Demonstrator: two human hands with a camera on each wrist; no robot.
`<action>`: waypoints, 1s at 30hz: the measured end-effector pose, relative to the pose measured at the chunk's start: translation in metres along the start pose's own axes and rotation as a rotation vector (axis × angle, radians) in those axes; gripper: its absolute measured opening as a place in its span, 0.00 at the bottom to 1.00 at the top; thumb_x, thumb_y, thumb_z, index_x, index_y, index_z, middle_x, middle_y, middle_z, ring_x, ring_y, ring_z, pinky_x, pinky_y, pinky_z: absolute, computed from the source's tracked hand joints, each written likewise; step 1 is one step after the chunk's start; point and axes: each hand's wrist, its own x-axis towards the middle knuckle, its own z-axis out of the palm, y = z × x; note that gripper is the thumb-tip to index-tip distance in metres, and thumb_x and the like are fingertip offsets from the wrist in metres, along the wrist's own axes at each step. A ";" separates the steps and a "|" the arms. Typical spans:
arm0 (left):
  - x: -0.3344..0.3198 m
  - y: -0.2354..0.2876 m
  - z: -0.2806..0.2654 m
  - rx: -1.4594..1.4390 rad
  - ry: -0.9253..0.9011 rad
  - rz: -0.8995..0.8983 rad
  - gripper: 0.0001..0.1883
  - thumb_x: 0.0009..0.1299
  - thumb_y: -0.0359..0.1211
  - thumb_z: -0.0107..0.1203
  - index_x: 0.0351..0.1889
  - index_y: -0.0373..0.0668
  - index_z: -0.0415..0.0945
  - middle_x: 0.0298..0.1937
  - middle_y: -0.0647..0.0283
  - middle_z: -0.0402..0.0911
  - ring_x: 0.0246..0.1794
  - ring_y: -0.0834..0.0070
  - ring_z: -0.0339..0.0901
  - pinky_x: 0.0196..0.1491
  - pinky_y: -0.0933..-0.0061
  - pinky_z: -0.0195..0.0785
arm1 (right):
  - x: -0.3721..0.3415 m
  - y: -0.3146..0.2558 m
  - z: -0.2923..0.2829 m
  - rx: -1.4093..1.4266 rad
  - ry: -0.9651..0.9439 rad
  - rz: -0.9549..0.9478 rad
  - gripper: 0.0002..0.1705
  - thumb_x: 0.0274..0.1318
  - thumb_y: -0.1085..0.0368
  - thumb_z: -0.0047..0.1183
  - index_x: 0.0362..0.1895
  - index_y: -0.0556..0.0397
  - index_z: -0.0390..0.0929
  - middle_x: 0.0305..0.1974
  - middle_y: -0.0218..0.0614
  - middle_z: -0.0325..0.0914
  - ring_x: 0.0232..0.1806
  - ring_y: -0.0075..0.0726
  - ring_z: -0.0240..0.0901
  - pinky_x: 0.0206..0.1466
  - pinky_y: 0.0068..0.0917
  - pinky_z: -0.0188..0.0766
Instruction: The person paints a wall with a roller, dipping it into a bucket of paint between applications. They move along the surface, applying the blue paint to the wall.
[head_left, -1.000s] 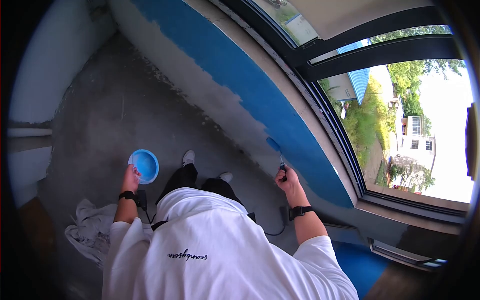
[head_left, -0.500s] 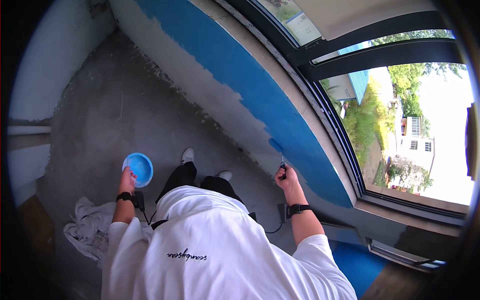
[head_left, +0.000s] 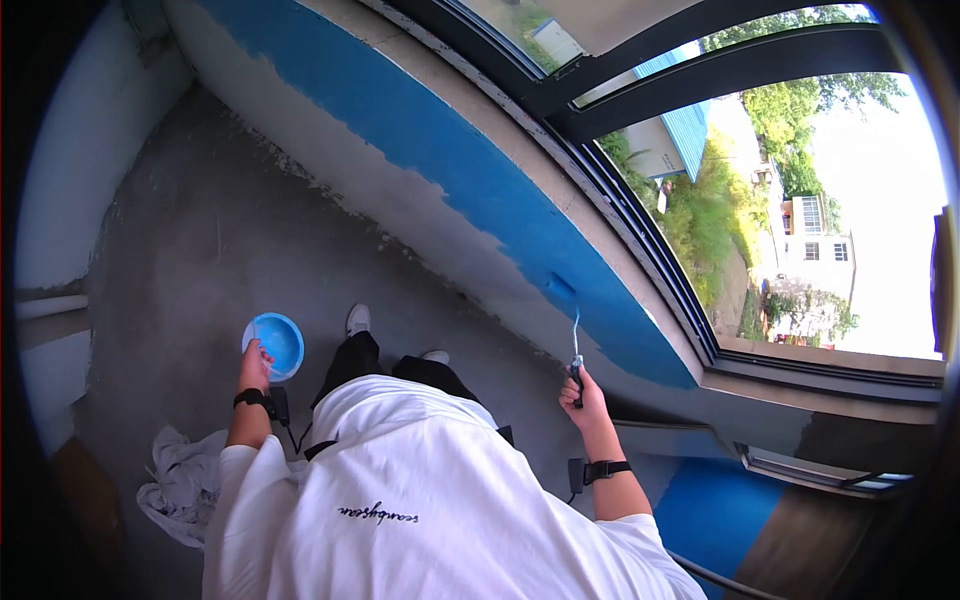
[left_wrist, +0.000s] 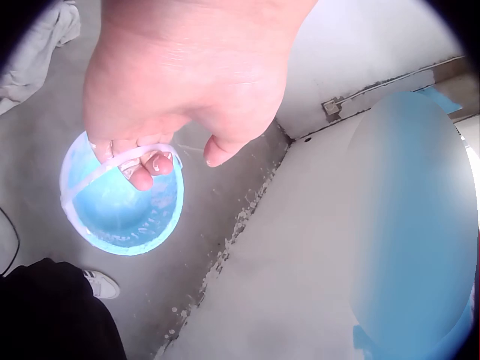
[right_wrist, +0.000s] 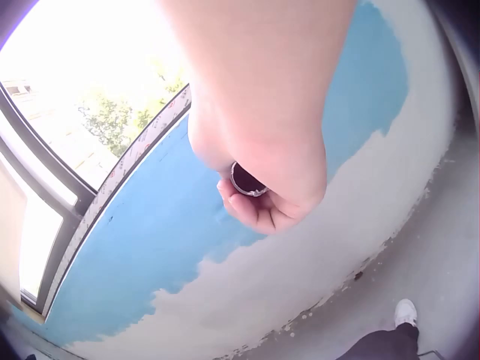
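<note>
My left hand point(head_left: 256, 367) holds a small light-blue bucket point(head_left: 289, 345) by its pale strap handle point(left_wrist: 94, 178), which runs under the curled fingers in the left wrist view. The bucket's inner wall is smeared with blue paint. In my right hand point(head_left: 592, 402) I grip the dark handle point(head_left: 577, 382) of a paint roller, its thin metal rod point(head_left: 576, 325) reaching toward the wall. The blue roller head point(head_left: 562, 287) lies against the blue-painted band point(head_left: 480, 220). The right wrist view shows the round handle end point(right_wrist: 249, 180) within the fist; the roller head is hidden there.
Below the blue band the wall point(head_left: 400, 205) is pale and bare, with a ragged paint edge. A sill point(head_left: 560, 190) and dark-framed window point(head_left: 640, 200) lie above. Crumpled cloth point(head_left: 185, 480) lies on the grey floor point(head_left: 220, 230). My shoes point(head_left: 358, 319) stand near the wall.
The head view has shifted, moving the wall and window up-left. My right hand is lower and slightly right in view, with more of the rod showing. Both hands keep their holds.
</note>
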 end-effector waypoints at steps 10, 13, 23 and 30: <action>0.000 0.009 0.030 -0.101 -0.112 0.157 0.13 0.65 0.45 0.51 0.33 0.47 0.66 0.25 0.69 0.64 0.27 0.76 0.64 0.32 0.74 0.58 | 0.023 0.018 -0.105 0.154 0.085 0.052 0.14 0.66 0.54 0.42 0.39 0.51 0.69 0.17 0.24 0.54 0.17 0.20 0.50 0.21 0.19 0.50; -0.025 0.012 0.034 -0.058 -0.146 0.124 0.13 0.65 0.45 0.51 0.32 0.47 0.66 0.26 0.69 0.64 0.28 0.76 0.63 0.34 0.74 0.58 | 0.028 0.027 -0.136 0.227 0.150 0.091 0.14 0.65 0.52 0.44 0.39 0.49 0.71 0.17 0.22 0.56 0.16 0.19 0.51 0.21 0.18 0.51; -0.110 -0.017 0.033 0.062 -0.032 0.082 0.14 0.63 0.49 0.50 0.28 0.51 0.64 0.24 0.73 0.65 0.30 0.76 0.64 0.38 0.70 0.54 | 0.054 0.013 -0.200 0.190 0.170 -0.019 0.14 0.64 0.50 0.45 0.39 0.46 0.71 0.16 0.22 0.59 0.15 0.18 0.53 0.21 0.18 0.52; -0.160 -0.066 0.004 0.084 0.059 0.100 0.14 0.62 0.50 0.48 0.26 0.53 0.64 0.22 0.73 0.64 0.28 0.77 0.65 0.38 0.68 0.54 | 0.098 0.001 -0.220 -0.007 0.243 -0.201 0.15 0.63 0.49 0.47 0.34 0.46 0.66 0.16 0.21 0.57 0.12 0.16 0.50 0.15 0.16 0.48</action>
